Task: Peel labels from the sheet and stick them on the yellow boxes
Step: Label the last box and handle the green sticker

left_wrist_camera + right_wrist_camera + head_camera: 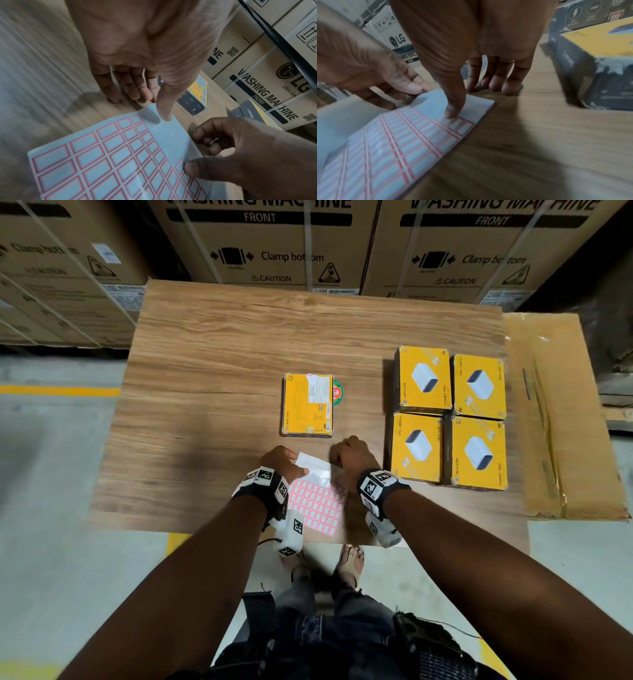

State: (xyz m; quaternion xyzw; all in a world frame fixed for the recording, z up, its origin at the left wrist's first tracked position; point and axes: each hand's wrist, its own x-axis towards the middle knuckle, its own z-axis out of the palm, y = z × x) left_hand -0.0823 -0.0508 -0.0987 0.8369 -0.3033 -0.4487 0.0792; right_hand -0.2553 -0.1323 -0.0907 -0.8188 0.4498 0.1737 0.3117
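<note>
The label sheet, white with red-framed labels, lies at the table's near edge between my hands. My left hand presses its thumb on the sheet's blank far corner, fingertips on the wood beyond. My right hand sets its thumb on a label at the sheet's right edge, and its other fingers touch the table. One yellow box lies back side up at the table's centre. A block of yellow boxes stands to the right, close to my right wrist.
A round green and red sticker peeks out beside the centre box. Flattened cardboard lies off the table's right side. Large washing machine cartons wall off the back. The wooden table shows bare wood at the left and far side.
</note>
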